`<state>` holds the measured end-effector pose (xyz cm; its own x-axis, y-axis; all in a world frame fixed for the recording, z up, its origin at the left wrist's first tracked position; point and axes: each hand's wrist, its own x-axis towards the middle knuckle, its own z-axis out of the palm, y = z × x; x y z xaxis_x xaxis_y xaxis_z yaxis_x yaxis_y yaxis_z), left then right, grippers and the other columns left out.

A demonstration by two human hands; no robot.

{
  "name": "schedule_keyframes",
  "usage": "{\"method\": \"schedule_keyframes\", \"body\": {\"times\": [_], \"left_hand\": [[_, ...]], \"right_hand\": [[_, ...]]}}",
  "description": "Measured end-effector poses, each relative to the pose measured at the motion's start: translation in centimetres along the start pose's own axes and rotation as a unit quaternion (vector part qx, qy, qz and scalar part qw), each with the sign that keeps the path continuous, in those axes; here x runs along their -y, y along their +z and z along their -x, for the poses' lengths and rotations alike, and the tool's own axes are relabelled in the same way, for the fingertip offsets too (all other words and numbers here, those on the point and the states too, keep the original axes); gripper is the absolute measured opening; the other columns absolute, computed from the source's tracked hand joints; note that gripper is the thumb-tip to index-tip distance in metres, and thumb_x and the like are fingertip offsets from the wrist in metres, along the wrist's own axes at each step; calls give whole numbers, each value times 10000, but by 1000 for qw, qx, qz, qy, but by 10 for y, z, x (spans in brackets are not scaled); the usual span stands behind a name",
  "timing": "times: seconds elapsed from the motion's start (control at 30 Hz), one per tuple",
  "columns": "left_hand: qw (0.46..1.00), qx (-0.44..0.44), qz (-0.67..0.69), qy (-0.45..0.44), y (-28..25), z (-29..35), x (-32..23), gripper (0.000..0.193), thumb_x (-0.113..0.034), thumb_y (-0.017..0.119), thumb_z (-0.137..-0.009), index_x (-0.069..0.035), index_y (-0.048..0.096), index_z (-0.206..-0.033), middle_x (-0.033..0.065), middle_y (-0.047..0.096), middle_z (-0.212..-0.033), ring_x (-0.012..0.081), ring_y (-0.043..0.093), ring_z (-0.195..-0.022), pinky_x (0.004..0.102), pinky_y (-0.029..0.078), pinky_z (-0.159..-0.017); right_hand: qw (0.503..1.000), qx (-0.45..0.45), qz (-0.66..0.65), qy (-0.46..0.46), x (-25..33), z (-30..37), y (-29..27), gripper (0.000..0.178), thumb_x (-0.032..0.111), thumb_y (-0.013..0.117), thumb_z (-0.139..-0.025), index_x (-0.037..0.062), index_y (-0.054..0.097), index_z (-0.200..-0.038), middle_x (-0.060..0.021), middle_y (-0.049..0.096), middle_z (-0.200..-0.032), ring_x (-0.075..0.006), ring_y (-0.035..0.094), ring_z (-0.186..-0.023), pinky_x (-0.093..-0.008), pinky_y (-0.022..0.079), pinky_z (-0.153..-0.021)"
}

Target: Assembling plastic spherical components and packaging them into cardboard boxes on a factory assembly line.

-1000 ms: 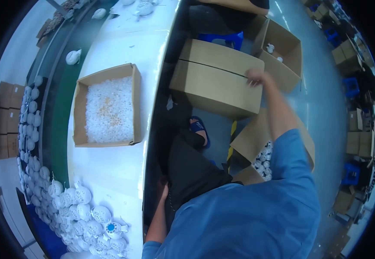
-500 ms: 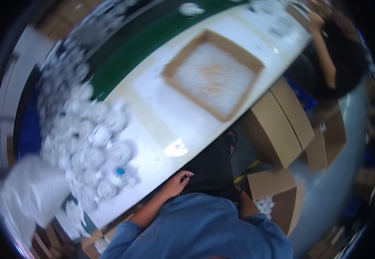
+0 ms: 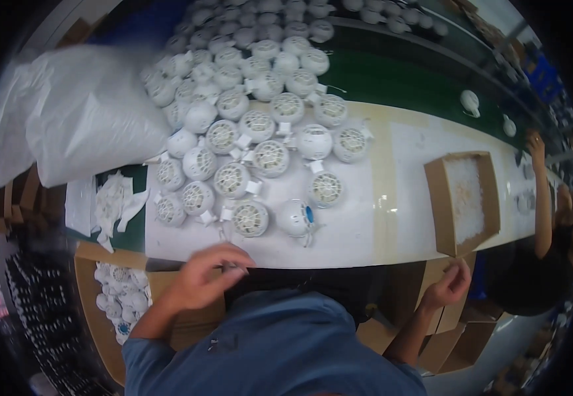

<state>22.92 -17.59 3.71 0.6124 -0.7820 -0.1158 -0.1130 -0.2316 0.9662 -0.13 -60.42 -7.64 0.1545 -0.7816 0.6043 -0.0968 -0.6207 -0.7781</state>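
My left hand point(image 3: 210, 276) is at the near edge of the white table, its fingers bent toward the thumb. A small greyish bit shows at its fingertips, too small to name. Just beyond it lies a round white housing with a slotted grille point(image 3: 249, 218), one of several spread over the table. Beside that, another white housing with a blue disc point(image 3: 297, 218) rests on its side. My right hand point(image 3: 449, 285) is raised off the table's near edge, below a shallow carton point(image 3: 439, 208). Its fingers are curled, and whatever they might hold is hidden.
A large white plastic bag point(image 3: 95, 109) bulges at the left, above crumpled white scraps point(image 3: 116, 201). Below the table's left end stands an open carton point(image 3: 92, 290) holding more white housings. A green belt point(image 3: 392, 82) runs behind. Another person's arm point(image 3: 543, 198) reaches in at right.
My view has swung left, bringing the housings to the middle and the shallow carton to the right. My left hand has risen to the table edge; my right hand has come into sight.
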Motion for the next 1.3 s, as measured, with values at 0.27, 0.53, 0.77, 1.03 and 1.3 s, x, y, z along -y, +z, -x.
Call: {"method": "schedule_keyframes", "body": {"times": [0.27, 0.53, 0.77, 1.03, 1.3], "left_hand": [[908, -326, -263, -13, -68, 50, 44, 217, 24, 579, -831, -17, 612, -1041, 146, 585, -1005, 237, 569, -909, 308, 455, -777], [888, -335, -316, 6, -87, 48, 81, 312, -25, 655, -761, -47, 596, -1067, 140, 496, -1078, 270, 516, -992, 338, 450, -794], [913, -308, -241, 115, -107, 22, 115, 361, -90, 693, -741, -35, 562, -1073, 151, 432, -1167, 295, 459, -1092, 370, 373, -981], [920, -311, -200, 132, -121, 36, 164, 497, -339, 610, -894, 42, 487, -1190, 192, 447, -1273, 340, 437, -1212, 433, 265, -1090], [929, -298, -212, 52, -111, 28, 119, 438, -250, 584, -949, 16, 480, -1280, 175, 534, -1189, 303, 522, -1028, 405, 408, -906]], "right_hand": [[860, 456, 205, -99, 106, 1, 115, 241, 26, 608, -860, 29, 635, -1100, -105, 593, -793, -227, 558, -697, -315, 456, -624], [890, 218, 280, -286, 127, -38, 157, 273, 82, 628, -858, 72, 647, -1130, -128, 640, -888, -310, 577, -778, -425, 465, -717], [838, 324, 390, -201, 79, -35, 144, 409, 100, 625, -826, 126, 600, -1234, -158, 631, -910, -351, 574, -831, -449, 440, -744], [921, 191, 155, -303, 110, 0, 124, 347, -69, 607, -746, 44, 626, -1074, -127, 616, -878, -317, 579, -768, -399, 468, -683], [915, 330, 120, -200, 99, 51, 139, 250, -21, 626, -726, 86, 668, -948, -71, 557, -715, -252, 565, -659, -365, 470, -589]]}}
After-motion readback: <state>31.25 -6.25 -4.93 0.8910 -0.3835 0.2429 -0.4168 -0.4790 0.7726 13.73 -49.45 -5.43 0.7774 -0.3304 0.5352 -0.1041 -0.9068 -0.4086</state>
